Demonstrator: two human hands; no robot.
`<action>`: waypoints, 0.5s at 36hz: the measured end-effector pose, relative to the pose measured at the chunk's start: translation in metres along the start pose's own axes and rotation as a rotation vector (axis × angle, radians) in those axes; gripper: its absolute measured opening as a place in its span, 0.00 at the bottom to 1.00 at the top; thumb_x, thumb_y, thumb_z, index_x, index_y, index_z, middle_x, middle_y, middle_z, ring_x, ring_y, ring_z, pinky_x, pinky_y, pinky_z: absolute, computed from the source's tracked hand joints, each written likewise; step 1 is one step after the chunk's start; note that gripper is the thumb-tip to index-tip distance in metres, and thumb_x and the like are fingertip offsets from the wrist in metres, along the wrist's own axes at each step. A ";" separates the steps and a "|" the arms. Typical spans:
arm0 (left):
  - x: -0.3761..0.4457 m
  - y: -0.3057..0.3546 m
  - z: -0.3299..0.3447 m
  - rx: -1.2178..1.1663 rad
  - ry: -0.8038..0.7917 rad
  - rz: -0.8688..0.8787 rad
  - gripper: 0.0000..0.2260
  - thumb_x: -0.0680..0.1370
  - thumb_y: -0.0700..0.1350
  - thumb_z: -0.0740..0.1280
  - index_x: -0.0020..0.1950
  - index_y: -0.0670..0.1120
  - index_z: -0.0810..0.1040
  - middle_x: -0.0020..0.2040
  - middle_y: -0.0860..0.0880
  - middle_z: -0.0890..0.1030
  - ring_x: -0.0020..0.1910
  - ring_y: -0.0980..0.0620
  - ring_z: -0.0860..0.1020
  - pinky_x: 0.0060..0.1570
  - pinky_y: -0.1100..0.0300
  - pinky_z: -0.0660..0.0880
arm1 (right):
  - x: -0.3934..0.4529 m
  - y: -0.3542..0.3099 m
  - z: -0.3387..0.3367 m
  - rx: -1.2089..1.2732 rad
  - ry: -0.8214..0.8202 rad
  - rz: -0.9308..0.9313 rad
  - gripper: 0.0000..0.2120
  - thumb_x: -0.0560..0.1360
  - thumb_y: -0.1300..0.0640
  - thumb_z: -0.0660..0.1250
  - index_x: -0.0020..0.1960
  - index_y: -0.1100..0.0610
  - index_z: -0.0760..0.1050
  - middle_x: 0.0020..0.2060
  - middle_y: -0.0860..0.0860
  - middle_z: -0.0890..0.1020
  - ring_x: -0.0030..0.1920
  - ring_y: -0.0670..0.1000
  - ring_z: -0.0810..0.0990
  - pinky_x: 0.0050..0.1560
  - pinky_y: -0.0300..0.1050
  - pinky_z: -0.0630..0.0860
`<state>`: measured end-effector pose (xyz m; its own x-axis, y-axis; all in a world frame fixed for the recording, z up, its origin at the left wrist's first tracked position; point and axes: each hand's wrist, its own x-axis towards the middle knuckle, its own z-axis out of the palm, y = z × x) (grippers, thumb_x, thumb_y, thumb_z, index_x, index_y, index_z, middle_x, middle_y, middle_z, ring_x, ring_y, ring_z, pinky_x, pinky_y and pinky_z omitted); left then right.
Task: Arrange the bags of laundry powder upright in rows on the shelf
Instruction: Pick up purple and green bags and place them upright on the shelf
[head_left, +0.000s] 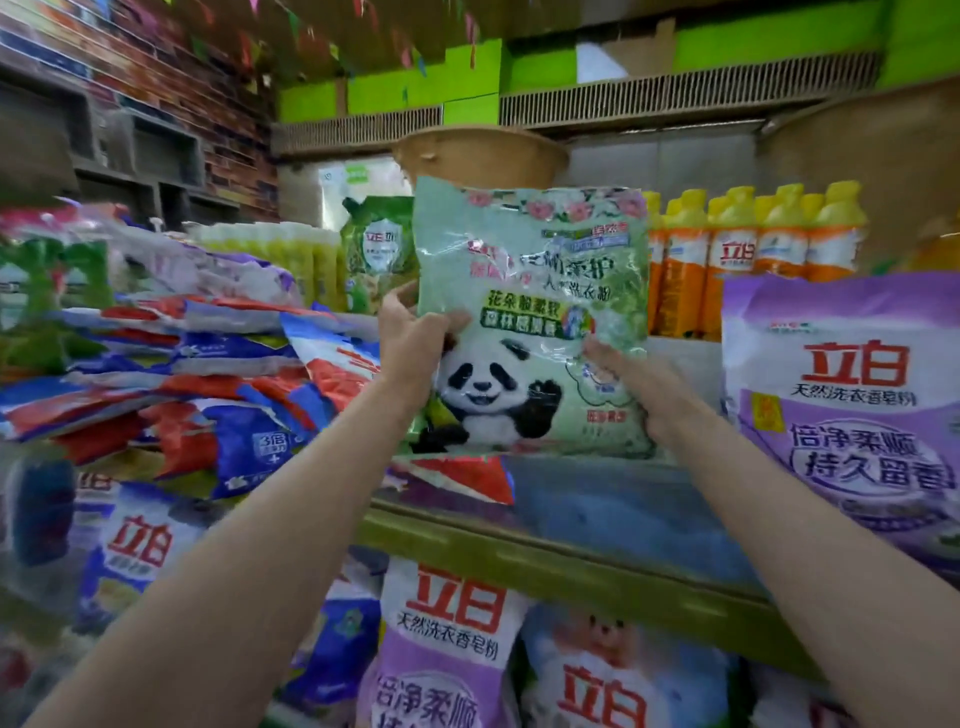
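A pale green bag of laundry powder with a panda (530, 312) stands upright over the shelf (597, 561), held between both hands. My left hand (410, 338) grips its left edge, thumb on the front. My right hand (623, 374) grips its lower right side. A purple bag (841, 415) stands upright at the right of the same shelf. A stack of red and blue bags (208, 374) lies flat to the left, and one flat bag (457, 478) lies just under the panda bag.
Orange and yellow bottles (753, 249) line the back of the shelf. A green refill pouch (376, 254) stands behind my left hand. More purple and blue bags (447, 644) stand on the shelf below. Bare blue shelf surface (623, 509) shows between panda bag and purple bag.
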<state>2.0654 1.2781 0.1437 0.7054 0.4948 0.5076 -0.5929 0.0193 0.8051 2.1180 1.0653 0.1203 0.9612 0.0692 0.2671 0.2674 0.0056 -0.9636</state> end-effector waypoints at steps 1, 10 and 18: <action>0.002 0.001 0.000 -0.015 -0.026 -0.025 0.24 0.69 0.34 0.72 0.63 0.39 0.70 0.51 0.41 0.81 0.43 0.47 0.81 0.36 0.60 0.79 | 0.002 -0.003 -0.002 -0.001 0.070 -0.033 0.32 0.66 0.43 0.74 0.63 0.61 0.73 0.57 0.53 0.77 0.59 0.51 0.74 0.63 0.47 0.69; -0.015 0.004 0.046 -0.117 -0.332 -0.086 0.05 0.73 0.40 0.71 0.45 0.49 0.78 0.42 0.50 0.81 0.45 0.47 0.80 0.51 0.51 0.78 | -0.046 -0.041 -0.046 -0.024 0.361 -0.298 0.10 0.70 0.55 0.74 0.48 0.57 0.79 0.43 0.49 0.82 0.44 0.47 0.79 0.38 0.34 0.70; -0.060 0.008 0.116 -0.205 -0.528 -0.184 0.18 0.72 0.40 0.71 0.61 0.42 0.75 0.50 0.44 0.82 0.48 0.45 0.81 0.50 0.52 0.79 | -0.095 -0.058 -0.118 -0.036 0.530 -0.381 0.09 0.72 0.59 0.72 0.37 0.52 0.73 0.36 0.46 0.79 0.34 0.41 0.76 0.26 0.26 0.71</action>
<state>2.0633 1.1479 0.1553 0.8705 -0.0303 0.4912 -0.4682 0.2568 0.8455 2.0193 0.9407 0.1523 0.6993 -0.4325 0.5692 0.5893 -0.1021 -0.8015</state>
